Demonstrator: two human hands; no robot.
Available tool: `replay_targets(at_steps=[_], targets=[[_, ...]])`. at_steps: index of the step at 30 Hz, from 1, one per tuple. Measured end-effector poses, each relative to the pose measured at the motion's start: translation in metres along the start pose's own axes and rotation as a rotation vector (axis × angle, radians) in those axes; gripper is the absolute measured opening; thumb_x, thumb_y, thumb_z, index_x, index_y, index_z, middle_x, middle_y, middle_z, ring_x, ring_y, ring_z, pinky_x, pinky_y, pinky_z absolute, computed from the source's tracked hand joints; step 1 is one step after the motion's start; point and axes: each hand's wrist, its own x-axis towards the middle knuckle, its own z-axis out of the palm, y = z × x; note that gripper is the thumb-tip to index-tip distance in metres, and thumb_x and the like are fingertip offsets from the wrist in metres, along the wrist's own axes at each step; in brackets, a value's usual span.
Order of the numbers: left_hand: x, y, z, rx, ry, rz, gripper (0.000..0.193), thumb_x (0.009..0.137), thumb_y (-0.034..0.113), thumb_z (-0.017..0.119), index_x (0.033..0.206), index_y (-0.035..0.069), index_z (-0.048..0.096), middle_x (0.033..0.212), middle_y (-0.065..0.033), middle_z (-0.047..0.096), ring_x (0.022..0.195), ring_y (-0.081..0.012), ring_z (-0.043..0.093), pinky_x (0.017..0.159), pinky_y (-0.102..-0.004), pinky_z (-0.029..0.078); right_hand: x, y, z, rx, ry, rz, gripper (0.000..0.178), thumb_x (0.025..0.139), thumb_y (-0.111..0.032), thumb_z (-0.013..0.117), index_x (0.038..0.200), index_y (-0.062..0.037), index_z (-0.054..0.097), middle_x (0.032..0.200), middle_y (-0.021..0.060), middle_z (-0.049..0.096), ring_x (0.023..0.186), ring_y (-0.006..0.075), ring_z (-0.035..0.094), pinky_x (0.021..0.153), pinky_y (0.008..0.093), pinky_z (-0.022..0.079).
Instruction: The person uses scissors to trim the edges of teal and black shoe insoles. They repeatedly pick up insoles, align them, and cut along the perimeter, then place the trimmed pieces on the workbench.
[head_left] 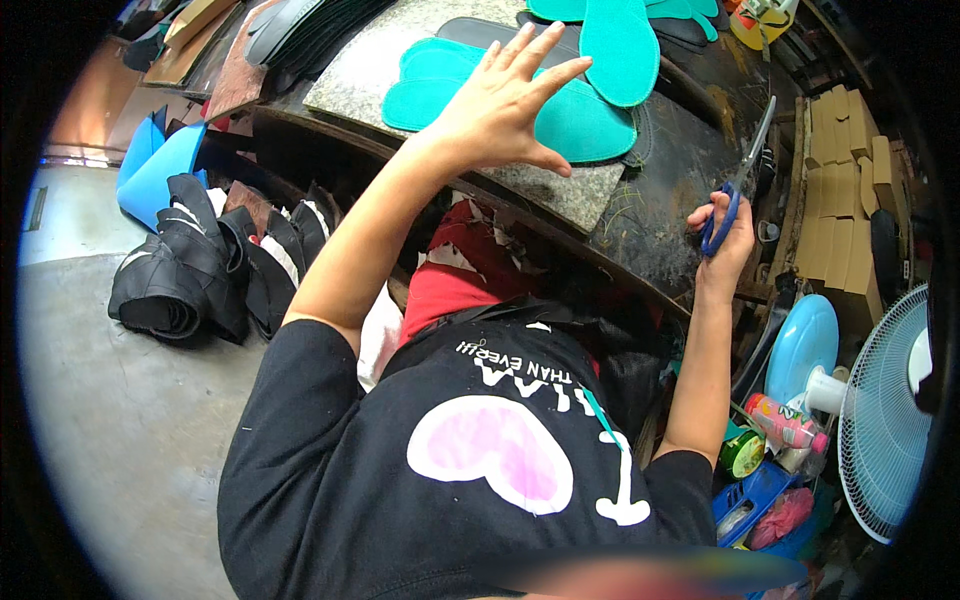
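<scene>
My left hand (505, 105) is open with its fingers spread, just over a teal shoe insole (590, 122) that lies on a speckled stone slab (550, 195); I cannot tell if they touch. Another teal insole (620, 50) overlaps it at the far side, and a dark grey insole (470, 32) shows behind. On the right, above the worktable (650, 235), my right hand (728, 240) is closed around the blue handles of a pair of scissors (745, 165). The blades point away from me.
A stack of dark insoles (310, 40) stands at the far left of the table. Rolled black material (180, 280) and a blue sheet (155, 170) are on the left. Cardboard boxes (835, 210), a blue fan (885, 420) and a pink bottle (785, 422) crowd the right side.
</scene>
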Motion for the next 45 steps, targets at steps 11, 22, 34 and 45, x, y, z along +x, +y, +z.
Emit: replay_targets(at_steps=[11, 22, 34, 45], targets=[[-0.014, -0.005, 0.032, -0.312, 0.212, -0.032, 0.071, 0.064, 0.036, 0.088, 0.122, 0.005, 0.059, 0.129, -0.0177, 0.06, 0.118, -0.0375, 0.057, 0.105, -0.0468, 0.044, -0.027, -0.031, 0.011, 0.021, -0.27, 0.151, 0.027, 0.101, -0.03, 0.061, 0.103, -0.0033, 0.059, 0.073, 0.0038, 0.066, 0.064, 0.0076, 0.06, 0.059, 0.0199, 0.042], [-0.019, -0.002, 0.019, -0.327, 0.301, 0.095, 0.057, 0.061, 0.025, 0.086, 0.109, 0.004, 0.062, 0.129, -0.0191, 0.059, 0.108, -0.0395, 0.059, 0.095, -0.046, 0.049, -0.076, -0.058, 0.028, 0.141, -0.726, 0.542, 0.076, 0.096, -0.074, 0.036, 0.116, -0.0043, 0.058, 0.09, 0.0129, 0.072, 0.082, 0.0183, 0.069, 0.073, 0.0247, 0.048], [-0.017, 0.001, 0.018, -0.267, 0.262, 0.099, 0.056, 0.061, 0.026, 0.085, 0.108, 0.004, 0.063, 0.133, -0.0187, 0.058, 0.109, -0.04, 0.058, 0.095, -0.0464, 0.049, -0.07, -0.067, 0.036, 0.157, -0.477, 0.401, 0.052, 0.097, -0.056, 0.058, 0.093, -0.0041, 0.058, 0.06, 0.0042, 0.06, 0.049, 0.0109, 0.057, 0.048, 0.021, 0.042], [-0.015, 0.003, 0.008, -0.288, 0.215, 0.165, 0.043, 0.072, 0.029, 0.074, 0.106, 0.003, 0.064, 0.133, -0.0199, 0.06, 0.109, -0.0417, 0.059, 0.097, -0.0477, 0.048, -0.065, -0.069, 0.034, 0.131, -0.407, 0.381, 0.054, 0.092, -0.058, 0.064, 0.094, -0.0043, 0.057, 0.061, 0.0046, 0.06, 0.049, 0.0096, 0.055, 0.049, 0.021, 0.041]])
